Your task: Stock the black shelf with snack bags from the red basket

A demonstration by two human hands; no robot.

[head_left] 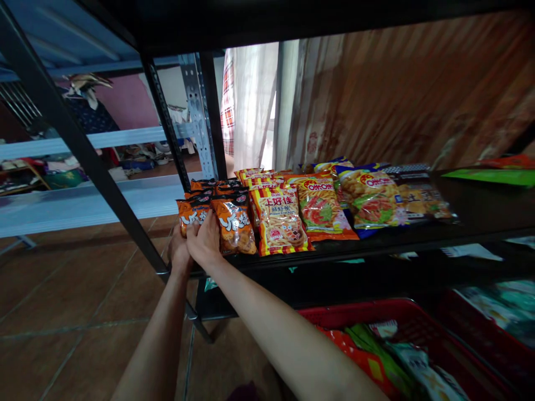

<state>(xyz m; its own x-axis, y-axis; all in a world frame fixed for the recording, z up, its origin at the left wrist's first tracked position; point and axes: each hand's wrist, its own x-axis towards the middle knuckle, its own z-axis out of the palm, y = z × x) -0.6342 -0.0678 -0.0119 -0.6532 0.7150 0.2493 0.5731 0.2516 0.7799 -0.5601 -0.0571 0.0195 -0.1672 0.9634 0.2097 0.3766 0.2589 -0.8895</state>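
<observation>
The black shelf [472, 206] bears snack packets in rows, fronts outward, apparently to keep labels legible. Below it sits a red basket [393, 302] of further packets, cropped at the bottom. Yellow-and-red packets [279, 223] adjoin the orange packets at the shelf's left end. The left front orange packet [193, 210] stands between both hands, presumably because a soft bag needs support from two sides: left hand [179, 254] at its lower left, right hand [205, 240] at its right edge. Several fingers are hidden; whether they grip or merely press cannot be determined.
</observation>
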